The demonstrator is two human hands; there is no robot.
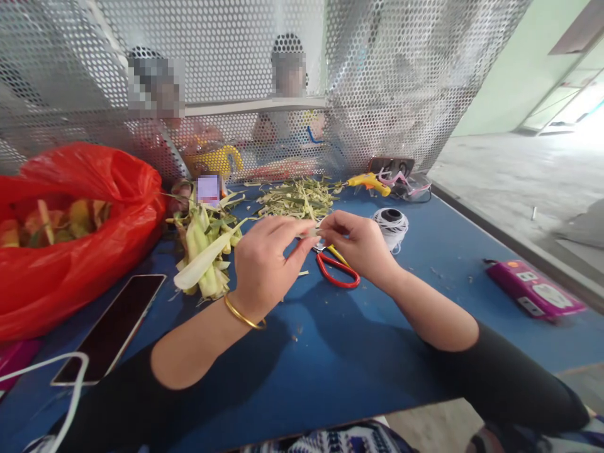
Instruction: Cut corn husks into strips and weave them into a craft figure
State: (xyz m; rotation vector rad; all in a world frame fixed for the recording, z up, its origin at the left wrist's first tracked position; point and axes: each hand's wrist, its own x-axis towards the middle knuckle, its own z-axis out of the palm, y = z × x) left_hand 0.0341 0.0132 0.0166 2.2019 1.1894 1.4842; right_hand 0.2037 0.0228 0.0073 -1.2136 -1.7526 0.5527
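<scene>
Fingers [302, 250] pinching, pale scrap [313, 233] (mostly hidden)

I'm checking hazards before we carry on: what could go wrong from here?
The small pale piece between the fingers of the left hand and right hand might slip, as little of it shows. The scissors, close by the right hand, could get knocked. The white cable, looping by the left sleeve, may snag.

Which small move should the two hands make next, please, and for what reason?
Perhaps ease the right hand slightly aside while the left hand holds the small pale piece: the fingertips of both hands meet there and hide most of it, so its shape is hard to check.
</scene>
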